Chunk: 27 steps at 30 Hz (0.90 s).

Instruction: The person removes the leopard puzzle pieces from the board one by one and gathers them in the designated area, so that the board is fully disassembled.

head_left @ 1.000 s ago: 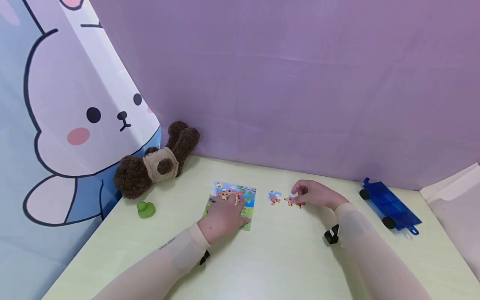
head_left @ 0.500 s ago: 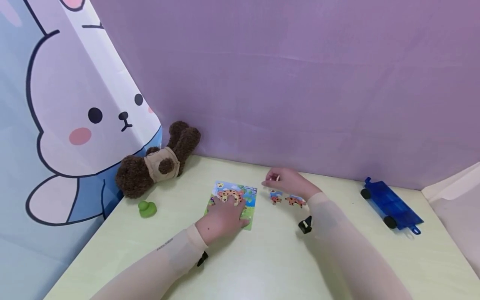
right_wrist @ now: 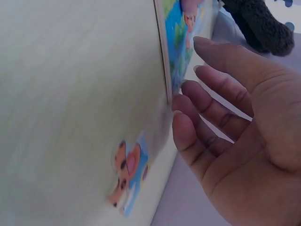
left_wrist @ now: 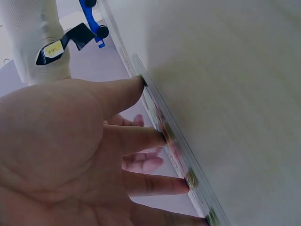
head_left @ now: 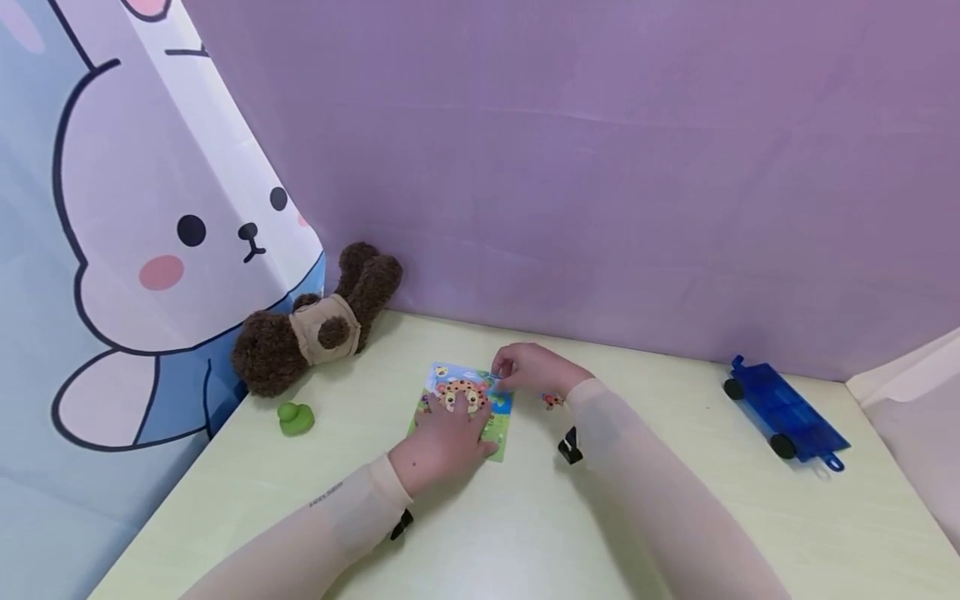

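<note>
You are bringing your right hand point(head_left: 529, 368) left from beside the loose puzzle piece point(head_left: 553, 402) to the puzzle board's point(head_left: 459, 386) far right corner, fingers bending; whether they are pinching anything cannot be told. Your left hand point(head_left: 442, 442) is resting spread fingers on the board, towards the desk's point(head_left: 495, 550) far edge, so attention is probably shifting boardward.

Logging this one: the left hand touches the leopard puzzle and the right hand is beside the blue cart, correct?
Not quite: the head view shows the right hand by the far right corner of the leopard puzzle, away from the blue cart. The left hand does touch the puzzle.
</note>
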Each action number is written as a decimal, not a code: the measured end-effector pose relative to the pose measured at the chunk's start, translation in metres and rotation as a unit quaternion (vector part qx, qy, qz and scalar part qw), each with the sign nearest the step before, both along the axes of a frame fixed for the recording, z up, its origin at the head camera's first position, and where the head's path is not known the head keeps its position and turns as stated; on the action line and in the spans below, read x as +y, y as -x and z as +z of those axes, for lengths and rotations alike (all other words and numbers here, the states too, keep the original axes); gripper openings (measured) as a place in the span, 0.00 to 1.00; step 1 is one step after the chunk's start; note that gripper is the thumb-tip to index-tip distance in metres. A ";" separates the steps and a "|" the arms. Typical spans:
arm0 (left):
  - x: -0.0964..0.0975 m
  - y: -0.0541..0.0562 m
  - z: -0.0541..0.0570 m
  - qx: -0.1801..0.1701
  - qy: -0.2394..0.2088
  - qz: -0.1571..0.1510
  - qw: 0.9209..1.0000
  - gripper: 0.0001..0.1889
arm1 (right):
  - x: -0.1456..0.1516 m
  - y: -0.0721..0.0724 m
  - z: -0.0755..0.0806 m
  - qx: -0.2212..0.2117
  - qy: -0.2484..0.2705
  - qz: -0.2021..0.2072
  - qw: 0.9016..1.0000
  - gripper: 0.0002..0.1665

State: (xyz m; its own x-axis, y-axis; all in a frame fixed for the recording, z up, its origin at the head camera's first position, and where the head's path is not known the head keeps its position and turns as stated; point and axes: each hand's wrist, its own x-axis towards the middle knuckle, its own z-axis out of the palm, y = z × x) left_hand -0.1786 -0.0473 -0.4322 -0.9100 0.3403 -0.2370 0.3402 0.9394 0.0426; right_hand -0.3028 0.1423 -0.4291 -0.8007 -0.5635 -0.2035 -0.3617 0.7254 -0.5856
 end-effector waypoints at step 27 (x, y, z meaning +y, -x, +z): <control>0.003 -0.006 0.001 0.018 0.029 -0.006 0.999 0.35 | -0.012 -0.002 -0.014 -0.022 0.004 -0.048 0.999 0.17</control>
